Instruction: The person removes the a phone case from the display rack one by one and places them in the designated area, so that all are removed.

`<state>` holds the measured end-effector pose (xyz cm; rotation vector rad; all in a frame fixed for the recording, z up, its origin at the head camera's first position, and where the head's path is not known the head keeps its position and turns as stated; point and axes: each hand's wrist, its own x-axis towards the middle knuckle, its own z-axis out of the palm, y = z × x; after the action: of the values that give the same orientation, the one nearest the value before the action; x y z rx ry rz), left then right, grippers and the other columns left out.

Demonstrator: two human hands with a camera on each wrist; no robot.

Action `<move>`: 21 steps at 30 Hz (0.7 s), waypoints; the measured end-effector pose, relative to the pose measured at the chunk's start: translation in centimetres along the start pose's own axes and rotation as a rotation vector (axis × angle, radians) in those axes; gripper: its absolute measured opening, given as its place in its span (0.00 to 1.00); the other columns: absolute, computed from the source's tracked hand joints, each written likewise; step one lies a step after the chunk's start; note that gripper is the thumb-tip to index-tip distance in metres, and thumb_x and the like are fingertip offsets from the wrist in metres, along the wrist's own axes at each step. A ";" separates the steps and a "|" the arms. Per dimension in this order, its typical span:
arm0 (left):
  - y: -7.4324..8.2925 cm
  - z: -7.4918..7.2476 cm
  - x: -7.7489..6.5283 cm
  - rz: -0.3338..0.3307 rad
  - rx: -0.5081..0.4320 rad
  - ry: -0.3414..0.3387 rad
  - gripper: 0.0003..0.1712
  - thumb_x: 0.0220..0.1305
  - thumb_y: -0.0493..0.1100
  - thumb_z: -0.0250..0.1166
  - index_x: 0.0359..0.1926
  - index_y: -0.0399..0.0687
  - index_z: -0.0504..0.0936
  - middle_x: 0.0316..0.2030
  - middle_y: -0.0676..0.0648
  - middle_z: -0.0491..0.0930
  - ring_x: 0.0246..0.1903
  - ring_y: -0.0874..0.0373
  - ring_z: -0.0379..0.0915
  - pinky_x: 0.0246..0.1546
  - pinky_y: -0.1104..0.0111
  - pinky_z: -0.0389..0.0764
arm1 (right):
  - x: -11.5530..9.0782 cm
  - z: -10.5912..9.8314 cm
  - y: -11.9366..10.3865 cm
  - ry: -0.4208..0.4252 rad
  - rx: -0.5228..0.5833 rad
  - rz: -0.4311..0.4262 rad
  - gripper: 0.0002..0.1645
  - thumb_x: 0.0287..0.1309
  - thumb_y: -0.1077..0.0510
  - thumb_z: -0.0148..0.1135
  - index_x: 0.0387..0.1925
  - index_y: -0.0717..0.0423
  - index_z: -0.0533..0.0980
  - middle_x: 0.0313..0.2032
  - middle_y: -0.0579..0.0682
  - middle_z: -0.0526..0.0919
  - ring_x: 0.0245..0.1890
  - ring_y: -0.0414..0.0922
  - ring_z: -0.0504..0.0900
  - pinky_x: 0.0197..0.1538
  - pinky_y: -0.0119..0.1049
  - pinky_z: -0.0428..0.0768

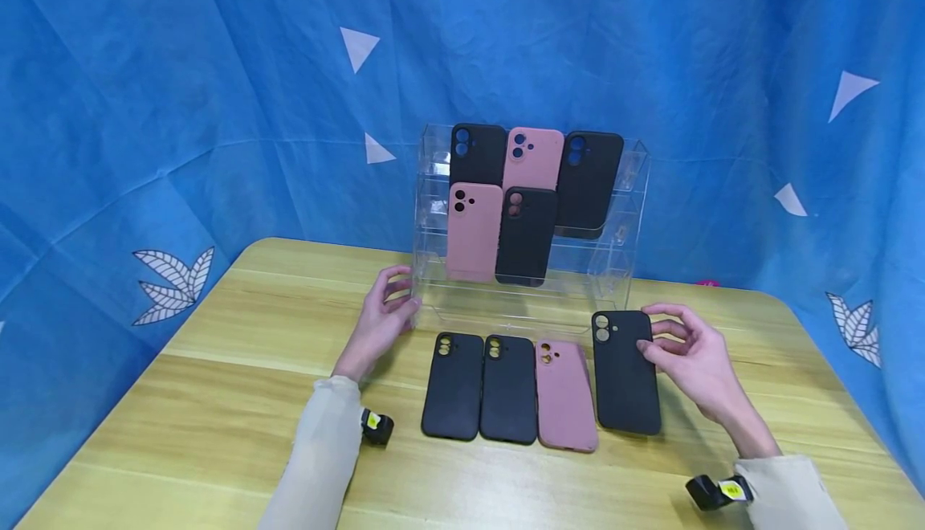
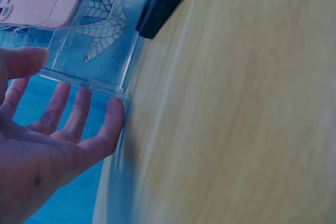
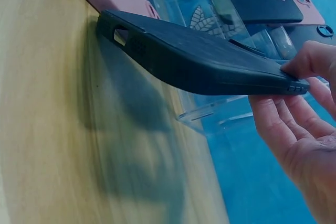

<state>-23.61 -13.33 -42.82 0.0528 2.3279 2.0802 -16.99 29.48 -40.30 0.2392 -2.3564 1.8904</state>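
My right hand (image 1: 692, 361) pinches a black phone case (image 1: 627, 381) by its upper right edge, thumb on the back face and fingers beneath. In the right wrist view the black phone case (image 3: 194, 61) is tilted over the table, its shadow beneath. My left hand (image 1: 383, 317) rests its fingertips against the left side of a clear acrylic display stand (image 1: 462, 297), thumb at the front edge. Several black and pink phone cases stand in it, including a pink one (image 1: 473, 233) and a black one (image 1: 526, 237) in the lower row.
Left of the held case, a pink phone case (image 1: 567, 397) and two black phone cases (image 1: 453, 389) lie side by side on the wooden table (image 1: 238, 401). A blue patterned curtain (image 1: 289, 96) hangs behind the stand. Black devices are strapped at both wrists.
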 end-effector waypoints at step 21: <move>0.0 -0.1 0.0 0.004 0.009 -0.002 0.29 0.71 0.36 0.61 0.69 0.58 0.66 0.67 0.40 0.70 0.65 0.39 0.74 0.47 0.57 0.84 | -1.1 -0.8 0.7 -0.056 -0.177 0.089 0.26 0.63 0.69 0.66 0.61 0.55 0.72 0.38 0.36 0.84 0.34 0.33 0.88 0.30 0.33 0.84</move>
<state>-23.62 -13.41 -42.84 0.0593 2.3375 2.0711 -16.01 30.48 -40.97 0.1760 -2.5940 1.7171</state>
